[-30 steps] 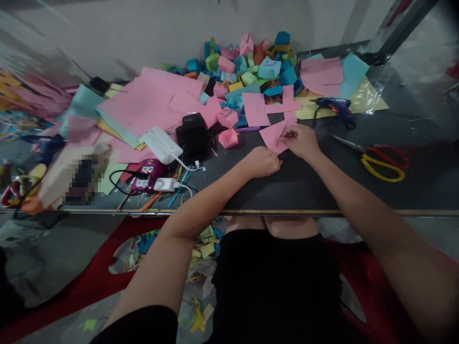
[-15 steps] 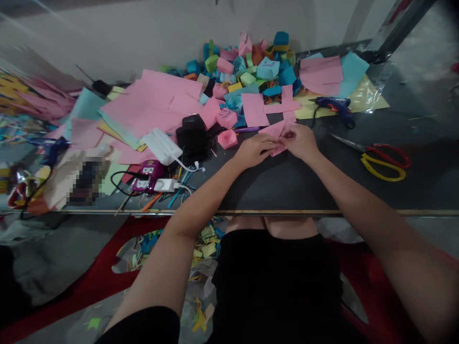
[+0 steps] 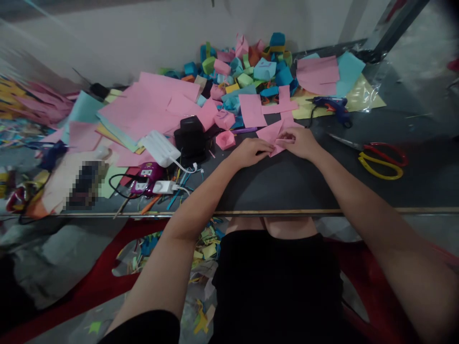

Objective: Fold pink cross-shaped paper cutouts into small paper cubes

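Note:
A folded piece of pink paper (image 3: 268, 133) lies on the dark table, its flaps slanting up between my hands. My left hand (image 3: 251, 152) has its fingertips and thumb together at the paper's lower left edge. From the right, my right hand (image 3: 301, 142) pinches a folded part of the same paper, fingers curled. Just behind is a purple pen (image 3: 245, 130), and left of it sits a small pink paper box (image 3: 225, 140) with an open top. A flat pink sheet (image 3: 252, 110) and a pink paper cross strip (image 3: 284, 99) lie beyond the hands.
Scissors (image 3: 382, 160) with red and yellow handles lie to the right, below a blue glue gun (image 3: 332, 104). Colourful folded paper boxes (image 3: 264, 69) pile up at the back. On the left are pink sheets (image 3: 147, 102), a white power bank (image 3: 160, 149) and a purple power strip (image 3: 147, 177).
My right hand's fingers have opened slightly around the paper's fold, and my left hand has drawn a little left. The whole view has shifted slightly.

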Action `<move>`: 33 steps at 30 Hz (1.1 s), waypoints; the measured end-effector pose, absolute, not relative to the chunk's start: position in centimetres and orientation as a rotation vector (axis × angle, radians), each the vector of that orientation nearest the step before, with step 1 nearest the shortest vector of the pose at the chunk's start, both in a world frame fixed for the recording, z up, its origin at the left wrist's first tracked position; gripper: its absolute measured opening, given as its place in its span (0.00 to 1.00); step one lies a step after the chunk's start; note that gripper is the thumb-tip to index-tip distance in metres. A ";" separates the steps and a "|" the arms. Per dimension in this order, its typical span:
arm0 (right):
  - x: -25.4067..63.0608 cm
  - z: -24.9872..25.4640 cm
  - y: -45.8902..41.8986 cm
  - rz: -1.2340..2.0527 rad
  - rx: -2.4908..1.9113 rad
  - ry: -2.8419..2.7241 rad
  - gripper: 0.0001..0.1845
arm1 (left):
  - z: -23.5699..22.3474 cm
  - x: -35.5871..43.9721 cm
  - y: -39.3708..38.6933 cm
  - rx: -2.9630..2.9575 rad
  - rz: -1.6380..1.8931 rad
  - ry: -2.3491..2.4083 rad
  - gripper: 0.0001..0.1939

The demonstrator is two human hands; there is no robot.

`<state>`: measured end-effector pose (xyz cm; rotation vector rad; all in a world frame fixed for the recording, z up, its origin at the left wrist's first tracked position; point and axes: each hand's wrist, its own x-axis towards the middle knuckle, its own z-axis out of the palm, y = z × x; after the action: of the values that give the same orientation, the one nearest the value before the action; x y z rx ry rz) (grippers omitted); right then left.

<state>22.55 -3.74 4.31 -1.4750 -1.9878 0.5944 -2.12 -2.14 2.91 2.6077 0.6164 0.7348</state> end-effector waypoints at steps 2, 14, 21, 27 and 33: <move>23.0 4.5 -3.8 0.680 -1.469 -1.950 0.10 | 2.9 -2.0 -2.3 2.585 0.728 0.640 0.11; 22.2 4.4 -4.0 0.758 -1.515 -1.817 0.13 | 2.6 -1.5 -2.5 2.456 0.711 0.779 0.11; 21.8 4.8 -4.4 0.670 -1.593 -1.792 0.11 | 4.2 -1.9 -3.3 2.785 0.529 0.627 0.24; 21.6 5.1 -4.6 0.659 -1.612 -1.795 0.11 | 5.5 -0.9 -5.6 2.934 0.208 0.902 0.24; 21.8 4.8 -4.4 0.630 -1.611 -1.801 0.11 | 5.9 -0.5 -6.1 2.954 0.146 0.909 0.25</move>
<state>21.79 -4.41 4.84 -1.6106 -1.8012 0.6304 -0.49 -6.11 5.87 2.9544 0.9090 0.1456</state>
